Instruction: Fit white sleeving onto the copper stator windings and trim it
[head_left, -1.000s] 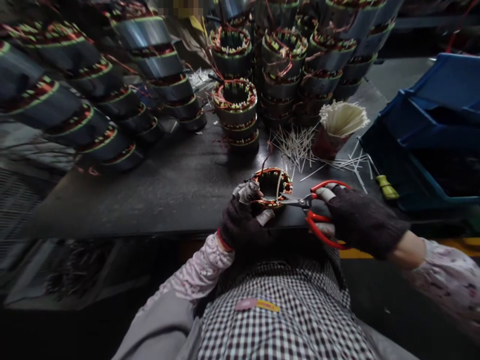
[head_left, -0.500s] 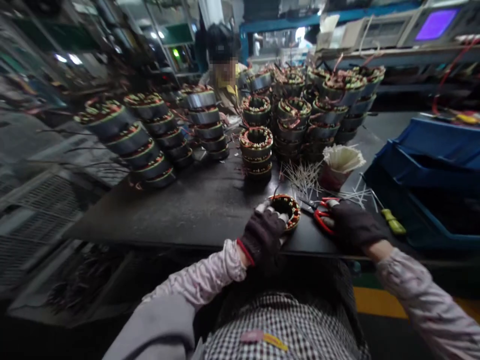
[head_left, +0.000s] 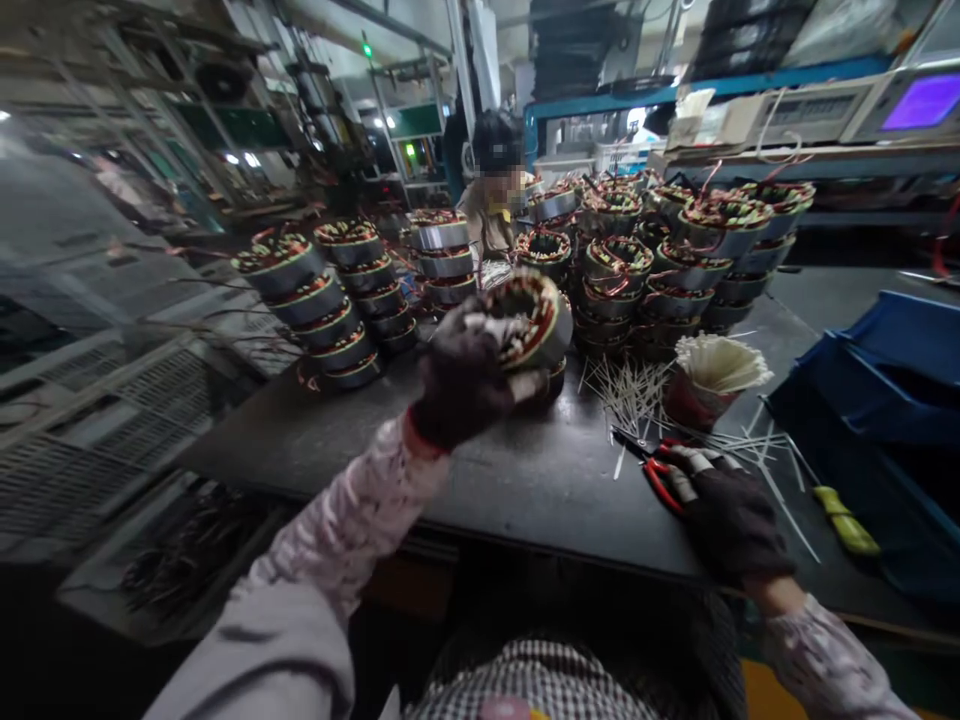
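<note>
My left hand point(head_left: 469, 375), in a dark fingerless-style glove with pale fingertips, grips a motor stator point(head_left: 551, 335) wound with copper wire. The stator is raised above the table and tilted, its ring opening partly facing me. Just behind and below it, the edge of a stator stack shows, mostly hidden. My right hand point(head_left: 724, 500) rests low over the table with its fingers around red-handled scissors point(head_left: 664, 485). The blades point left toward a pile of thin white sticks point(head_left: 630, 395).
Several stator stacks point(head_left: 330, 320) stand across the back of the dark table point(head_left: 480, 500). A cup of white strips point(head_left: 705, 390) stands right of centre. Blue bins point(head_left: 862, 370) and a yellow-handled screwdriver point(head_left: 847, 520) lie at the right. Another person point(head_left: 487, 200) sits beyond the stacks.
My left hand has lifted the stator off the table and moved it forward and left to the front stack. My right hand still holds the scissors near the table.
</note>
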